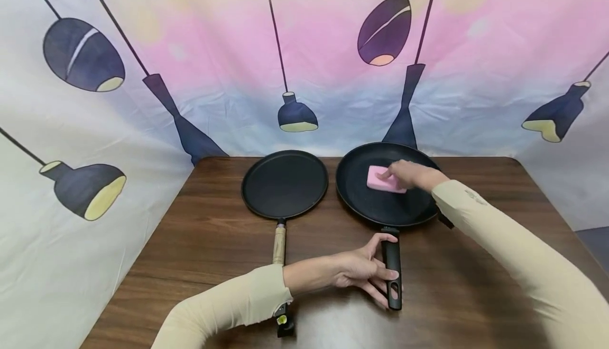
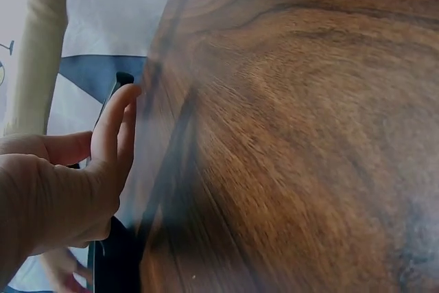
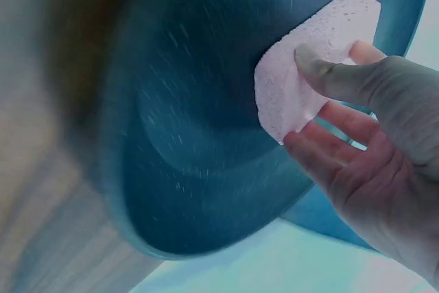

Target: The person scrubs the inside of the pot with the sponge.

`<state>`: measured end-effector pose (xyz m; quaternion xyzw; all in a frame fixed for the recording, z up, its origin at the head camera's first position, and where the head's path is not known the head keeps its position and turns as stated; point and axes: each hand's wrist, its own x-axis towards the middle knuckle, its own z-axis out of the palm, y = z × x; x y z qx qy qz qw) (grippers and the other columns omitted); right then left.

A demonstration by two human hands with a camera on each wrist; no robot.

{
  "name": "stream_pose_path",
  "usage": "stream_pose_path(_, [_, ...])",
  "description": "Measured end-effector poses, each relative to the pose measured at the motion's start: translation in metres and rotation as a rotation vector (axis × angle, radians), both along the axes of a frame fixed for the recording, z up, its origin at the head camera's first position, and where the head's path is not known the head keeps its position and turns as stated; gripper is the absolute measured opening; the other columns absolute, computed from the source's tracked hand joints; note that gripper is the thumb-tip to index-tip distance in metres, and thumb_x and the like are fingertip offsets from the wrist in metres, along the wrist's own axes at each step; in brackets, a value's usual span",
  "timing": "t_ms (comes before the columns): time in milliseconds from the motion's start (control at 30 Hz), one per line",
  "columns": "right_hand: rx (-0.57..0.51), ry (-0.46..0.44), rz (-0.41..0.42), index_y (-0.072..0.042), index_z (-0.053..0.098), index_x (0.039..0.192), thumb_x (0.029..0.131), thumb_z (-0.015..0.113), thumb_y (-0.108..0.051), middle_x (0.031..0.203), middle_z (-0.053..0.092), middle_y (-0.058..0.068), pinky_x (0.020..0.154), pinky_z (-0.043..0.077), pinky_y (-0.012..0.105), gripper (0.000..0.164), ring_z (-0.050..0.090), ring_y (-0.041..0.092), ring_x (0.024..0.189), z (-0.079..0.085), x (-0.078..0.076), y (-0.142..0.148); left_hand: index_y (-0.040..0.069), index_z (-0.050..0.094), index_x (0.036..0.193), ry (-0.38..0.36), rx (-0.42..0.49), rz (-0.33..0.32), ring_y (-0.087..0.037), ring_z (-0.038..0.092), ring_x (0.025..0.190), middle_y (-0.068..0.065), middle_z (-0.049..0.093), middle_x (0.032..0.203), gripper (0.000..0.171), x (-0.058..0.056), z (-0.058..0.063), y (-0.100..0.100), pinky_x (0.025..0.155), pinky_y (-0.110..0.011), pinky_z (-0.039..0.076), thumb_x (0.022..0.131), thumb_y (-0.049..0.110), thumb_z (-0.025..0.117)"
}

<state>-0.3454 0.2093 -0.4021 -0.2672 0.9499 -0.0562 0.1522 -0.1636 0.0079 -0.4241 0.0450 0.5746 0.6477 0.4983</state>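
Observation:
On the right side of the table a black frying pan [image 1: 376, 210] lies with its black handle [image 1: 392, 256] pointing toward me. My left hand [image 1: 359, 268] grips that handle, thumb on top and fingers round its sides. In the left wrist view the left hand [image 2: 75, 183] shows from the side, with part of the handle hidden behind the fingers. My right hand [image 1: 409, 173] pinches a pink sponge [image 1: 379, 178] against the pan's inner surface. In the right wrist view the thumb lies on the porous sponge [image 3: 336, 25] and other fingers are at its edge.
Left of the frying pan lies a flat black pan [image 1: 285, 185] with a wooden handle [image 1: 279, 243], partly under my left forearm. The brown wooden table [image 1: 214, 232] backs onto a printed cloth [image 1: 333, 111] with lamp pictures.

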Motion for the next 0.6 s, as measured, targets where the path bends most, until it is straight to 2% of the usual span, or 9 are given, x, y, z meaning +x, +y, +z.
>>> stream_pose_path(67, [-0.004, -0.017, -0.061, -0.011, 0.054, 0.134, 0.082, 0.058, 0.014, 0.132, 0.05, 0.028, 0.07, 0.043, 0.034, 0.058, 0.05, 0.03, 0.092, -0.003, -0.013, 0.002, 0.04, 0.034, 0.126, -0.001, -0.005, 0.001, -0.046, 0.065, 0.091, -0.018, 0.065, 0.091, 0.058, 0.004, -0.001, 0.002, 0.071, -0.055, 0.057, 0.093, -0.002, 0.056])
stream_pose_path(133, [-0.003, -0.041, -0.119, -0.011, 0.051, 0.136, 0.084, 0.057, 0.013, 0.133, 0.047, 0.03, 0.071, 0.043, 0.035, 0.058, 0.048, 0.031, 0.095, -0.005, -0.021, 0.005, 0.04, 0.034, 0.126, -0.002, -0.01, -0.008, -0.046, 0.065, 0.091, -0.018, 0.066, 0.091, 0.058, 0.007, -0.002, 0.004, 0.071, -0.055, 0.057, 0.093, -0.002, 0.056])
stream_pose_path(300, [0.014, -0.071, -0.203, -0.012, 0.045, 0.14, 0.087, 0.055, 0.009, 0.14, 0.04, 0.031, 0.077, 0.044, 0.04, 0.058, 0.047, 0.034, 0.103, -0.004, -0.028, 0.01, 0.04, 0.034, 0.126, 0.015, -0.01, -0.017, -0.048, 0.064, 0.093, -0.019, 0.066, 0.091, 0.058, 0.007, 0.0, 0.008, 0.071, -0.055, 0.057, 0.093, -0.002, 0.056])
stream_pose_path(400, [0.016, -0.066, -0.21, -0.012, 0.044, 0.141, 0.088, 0.053, 0.009, 0.141, 0.038, 0.032, 0.081, 0.045, 0.043, 0.058, 0.047, 0.034, 0.105, 0.0, -0.027, 0.008, 0.04, 0.034, 0.125, 0.03, -0.012, -0.007, -0.049, 0.064, 0.093, -0.019, 0.066, 0.09, 0.057, 0.005, 0.002, 0.009, 0.071, -0.055, 0.057, 0.093, -0.002, 0.056])
stream_pose_path(600, [0.051, -0.052, -0.102, -0.01, 0.048, 0.138, 0.085, 0.062, 0.007, 0.125, 0.052, 0.032, 0.074, 0.047, 0.036, 0.057, 0.051, 0.031, 0.092, 0.006, -0.015, 0.0, 0.039, 0.034, 0.125, 0.032, -0.019, 0.009, -0.045, 0.066, 0.09, -0.019, 0.066, 0.089, 0.056, 0.003, 0.003, 0.006, 0.071, -0.054, 0.057, 0.093, -0.002, 0.056])
